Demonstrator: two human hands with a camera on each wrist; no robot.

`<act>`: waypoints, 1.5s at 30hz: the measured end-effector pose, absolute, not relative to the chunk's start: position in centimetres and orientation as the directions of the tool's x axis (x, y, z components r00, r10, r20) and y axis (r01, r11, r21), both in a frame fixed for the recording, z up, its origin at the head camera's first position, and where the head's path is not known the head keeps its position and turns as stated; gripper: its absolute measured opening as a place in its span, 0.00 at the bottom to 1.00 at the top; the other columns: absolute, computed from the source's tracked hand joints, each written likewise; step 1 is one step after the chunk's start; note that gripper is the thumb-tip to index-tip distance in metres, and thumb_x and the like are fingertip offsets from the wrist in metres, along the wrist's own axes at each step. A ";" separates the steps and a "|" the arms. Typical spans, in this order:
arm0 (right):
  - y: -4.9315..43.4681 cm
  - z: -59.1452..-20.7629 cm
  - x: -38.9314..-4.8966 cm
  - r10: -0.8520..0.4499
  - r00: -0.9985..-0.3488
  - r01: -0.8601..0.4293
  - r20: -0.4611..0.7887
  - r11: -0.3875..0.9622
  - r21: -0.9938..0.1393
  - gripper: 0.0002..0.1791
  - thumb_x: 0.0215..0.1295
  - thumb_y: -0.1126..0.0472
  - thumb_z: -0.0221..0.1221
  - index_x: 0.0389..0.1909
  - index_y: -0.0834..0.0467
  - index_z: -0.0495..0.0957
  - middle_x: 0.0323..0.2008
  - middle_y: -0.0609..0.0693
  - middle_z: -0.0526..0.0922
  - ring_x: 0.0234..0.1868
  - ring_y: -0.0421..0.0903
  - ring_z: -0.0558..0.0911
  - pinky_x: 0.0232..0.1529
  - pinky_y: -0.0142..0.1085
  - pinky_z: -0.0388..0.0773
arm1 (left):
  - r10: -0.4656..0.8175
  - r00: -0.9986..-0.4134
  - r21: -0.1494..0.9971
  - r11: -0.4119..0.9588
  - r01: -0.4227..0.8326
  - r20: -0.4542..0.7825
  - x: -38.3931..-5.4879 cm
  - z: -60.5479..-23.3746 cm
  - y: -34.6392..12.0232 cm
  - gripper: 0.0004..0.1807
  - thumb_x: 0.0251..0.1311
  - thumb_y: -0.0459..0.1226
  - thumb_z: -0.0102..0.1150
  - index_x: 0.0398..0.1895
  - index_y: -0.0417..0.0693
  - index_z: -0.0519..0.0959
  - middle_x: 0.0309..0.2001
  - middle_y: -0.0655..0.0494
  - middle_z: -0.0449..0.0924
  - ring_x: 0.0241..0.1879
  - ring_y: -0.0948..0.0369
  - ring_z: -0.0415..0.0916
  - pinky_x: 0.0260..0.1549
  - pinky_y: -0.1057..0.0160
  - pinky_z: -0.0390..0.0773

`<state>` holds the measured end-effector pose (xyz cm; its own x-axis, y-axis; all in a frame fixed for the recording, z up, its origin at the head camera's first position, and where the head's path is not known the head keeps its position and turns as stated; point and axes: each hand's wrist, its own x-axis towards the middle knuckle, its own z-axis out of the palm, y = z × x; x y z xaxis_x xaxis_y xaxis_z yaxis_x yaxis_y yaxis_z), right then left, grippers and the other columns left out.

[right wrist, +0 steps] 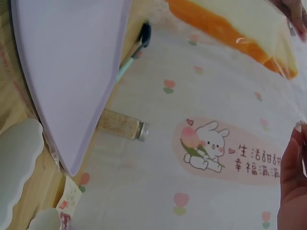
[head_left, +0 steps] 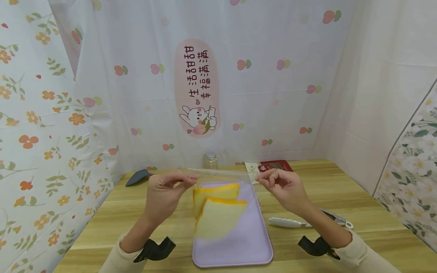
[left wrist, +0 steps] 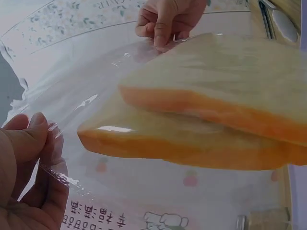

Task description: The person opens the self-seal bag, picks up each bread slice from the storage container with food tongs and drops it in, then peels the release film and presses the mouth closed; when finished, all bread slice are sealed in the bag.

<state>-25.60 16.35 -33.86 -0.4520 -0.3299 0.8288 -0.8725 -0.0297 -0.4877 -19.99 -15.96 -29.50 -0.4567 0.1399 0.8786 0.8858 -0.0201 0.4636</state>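
Both hands hold a clear plastic bag (head_left: 222, 175) by its top edge, stretched between them. My left hand (head_left: 165, 191) pinches one corner between thumb and fingers, and my right hand (head_left: 286, 189) pinches the opposite corner. Inside the bag are two slices of bread (head_left: 222, 220) with orange-yellow crusts, one overlapping the other. In the left wrist view the nearer slice (left wrist: 225, 72) lies over part of the lower slice (left wrist: 144, 141). Behind the bag in the head view is a light purple tray (head_left: 239, 252) on the wooden table.
White-tipped tongs (head_left: 286, 222) lie right of the tray, beneath my right forearm. A small glass jar (head_left: 211, 162) and a red and cream packet (head_left: 278, 165) stand at the back by the patterned curtain. A dark spatula (head_left: 138, 176) lies at the back left.
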 end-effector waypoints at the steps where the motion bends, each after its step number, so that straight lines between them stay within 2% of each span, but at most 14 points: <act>1: 16.2 -33.9 -25.7 -0.326 -0.428 -0.887 0.843 -0.026 -0.461 0.19 0.51 0.90 0.58 0.24 0.62 0.76 0.34 0.61 0.85 0.40 0.43 0.85 0.35 0.28 0.81 | 0.149 -0.446 0.454 -0.019 0.891 0.883 -20.2 -29.6 -16.2 0.07 0.52 0.17 0.65 0.26 0.33 0.84 0.34 0.50 0.88 0.38 0.58 0.86 0.40 0.62 0.82; 5: 15.8 -33.9 -26.1 -0.335 -0.352 -0.930 0.874 0.021 -0.366 0.22 0.49 0.91 0.59 0.33 0.62 0.84 0.36 0.58 0.86 0.41 0.41 0.85 0.38 0.29 0.81 | 0.177 -0.410 0.420 -0.024 0.907 0.895 -20.6 -30.2 -16.9 0.05 0.53 0.18 0.66 0.31 0.31 0.85 0.37 0.48 0.88 0.39 0.57 0.86 0.40 0.63 0.82; 7: 15.6 -34.0 -26.1 -0.335 -0.335 -0.940 0.881 0.057 -0.336 0.21 0.48 0.90 0.60 0.34 0.63 0.85 0.36 0.58 0.86 0.40 0.40 0.85 0.38 0.30 0.81 | 0.188 -0.428 0.432 0.023 0.902 0.884 -20.6 -30.5 -17.2 0.07 0.52 0.18 0.66 0.33 0.32 0.86 0.36 0.47 0.88 0.38 0.59 0.86 0.40 0.63 0.82; 9: 15.5 -34.0 -26.1 -0.327 -0.349 -0.937 0.878 0.103 -0.334 0.20 0.49 0.89 0.60 0.36 0.65 0.85 0.36 0.59 0.86 0.41 0.40 0.85 0.39 0.30 0.81 | 0.202 -0.455 0.443 0.104 0.891 0.867 -20.5 -30.8 -17.4 0.08 0.51 0.18 0.67 0.34 0.33 0.86 0.35 0.47 0.88 0.37 0.62 0.85 0.39 0.66 0.82; 13: 15.2 -34.2 -26.1 -0.312 -0.421 -0.906 0.852 0.197 -0.376 0.18 0.54 0.85 0.63 0.41 0.64 0.85 0.40 0.57 0.86 0.43 0.41 0.84 0.39 0.29 0.81 | 0.238 -0.493 0.416 0.308 0.856 0.837 -20.4 -31.4 -18.1 0.14 0.49 0.21 0.71 0.40 0.41 0.87 0.36 0.51 0.87 0.36 0.64 0.81 0.38 0.69 0.78; 17: 14.8 -34.5 -26.2 -0.320 -0.464 -0.885 0.826 0.201 -0.420 0.21 0.51 0.82 0.67 0.48 0.66 0.82 0.46 0.56 0.84 0.41 0.48 0.84 0.35 0.31 0.82 | 0.304 -0.534 0.395 0.415 0.820 0.789 -20.2 -31.9 -18.9 0.27 0.47 0.25 0.75 0.54 0.48 0.83 0.49 0.59 0.85 0.41 0.61 0.80 0.37 0.65 0.78; 20: 14.6 -34.7 -26.1 -0.333 -0.480 -0.877 0.812 0.180 -0.444 0.28 0.48 0.83 0.69 0.52 0.67 0.79 0.49 0.55 0.81 0.37 0.50 0.85 0.33 0.32 0.82 | 0.365 -0.541 0.388 0.414 0.823 0.758 -20.1 -32.3 -19.2 0.38 0.45 0.24 0.76 0.64 0.47 0.76 0.57 0.57 0.80 0.45 0.59 0.81 0.38 0.62 0.81; 23: 14.3 -34.6 -26.1 -0.334 -0.490 -0.872 0.805 0.171 -0.459 0.31 0.47 0.83 0.69 0.55 0.69 0.76 0.51 0.55 0.78 0.35 0.47 0.86 0.31 0.32 0.82 | 0.392 -0.526 0.380 0.394 0.837 0.755 -20.2 -32.7 -19.3 0.44 0.43 0.21 0.75 0.68 0.45 0.71 0.60 0.54 0.76 0.46 0.57 0.82 0.37 0.61 0.83; 30: 13.5 -34.3 -26.2 -0.323 -0.475 -0.879 0.818 0.139 -0.456 0.29 0.50 0.82 0.68 0.57 0.68 0.76 0.52 0.62 0.78 0.35 0.48 0.85 0.31 0.32 0.82 | 0.300 -0.522 0.397 0.389 0.831 0.799 -20.7 -33.5 -19.1 0.41 0.44 0.18 0.72 0.67 0.41 0.72 0.55 0.47 0.77 0.37 0.59 0.84 0.38 0.65 0.82; 35: 13.0 -34.0 -26.4 -0.346 -0.448 -0.892 0.824 0.110 -0.439 0.32 0.49 0.85 0.65 0.58 0.68 0.76 0.53 0.59 0.79 0.34 0.48 0.83 0.27 0.32 0.81 | 0.266 -0.541 0.444 0.348 0.825 0.798 -20.6 -33.5 -19.6 0.42 0.43 0.15 0.70 0.66 0.38 0.72 0.52 0.46 0.77 0.33 0.58 0.83 0.32 0.64 0.83; 40: 12.5 -33.8 -26.4 -0.405 -0.488 -0.865 0.773 0.102 -0.492 0.32 0.55 0.81 0.64 0.63 0.65 0.74 0.58 0.53 0.77 0.34 0.44 0.81 0.27 0.32 0.81 | 0.283 -0.606 0.560 0.233 0.795 0.743 -20.3 -33.4 -20.7 0.40 0.47 0.13 0.66 0.68 0.35 0.68 0.60 0.45 0.73 0.34 0.59 0.82 0.27 0.60 0.83; 45: 11.4 -34.0 -26.4 -0.452 -0.519 -0.838 0.725 0.104 -0.535 0.34 0.56 0.80 0.64 0.66 0.64 0.72 0.62 0.57 0.75 0.34 0.44 0.82 0.28 0.35 0.82 | 0.329 -0.652 0.641 0.158 0.751 0.683 -20.3 -33.5 -22.8 0.39 0.52 0.15 0.63 0.70 0.34 0.64 0.65 0.52 0.70 0.34 0.61 0.81 0.27 0.60 0.83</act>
